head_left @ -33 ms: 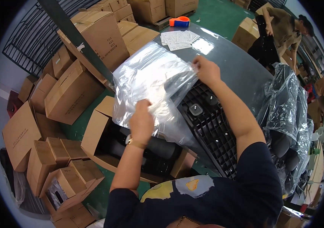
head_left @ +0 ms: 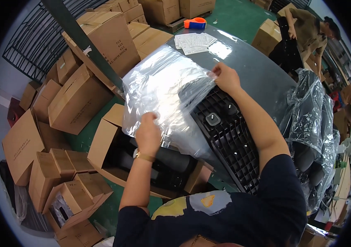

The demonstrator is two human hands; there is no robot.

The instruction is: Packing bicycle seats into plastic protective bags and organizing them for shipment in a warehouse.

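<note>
A large clear plastic bag (head_left: 155, 82) lies spread and creased over the left part of the grey table. Its right side covers the top end of a black ribbed plastic panel (head_left: 233, 144). With closed fingertips, my right hand (head_left: 227, 79) pinches the bag's edge just past that end. Lower down, my left hand (head_left: 148, 133) has its fingers bent together at the bag's near left part, seemingly gripping the film. Below the left forearm, an open cardboard box (head_left: 105, 144) holds dark parts.
Paper sheets (head_left: 194, 42) and an orange-and-blue tape dispenser (head_left: 195, 23) lie at the table's far end. Plastic-wrapped dark parts (head_left: 307, 115) stand at right. Cardboard boxes (head_left: 72, 103) and a dark post (head_left: 81, 41) crowd the left. Another person (head_left: 309, 31) handles a black part at the far right.
My left hand has shifted slightly down and to the left. The right hand has moved only a little, keeping the bag's edge.
</note>
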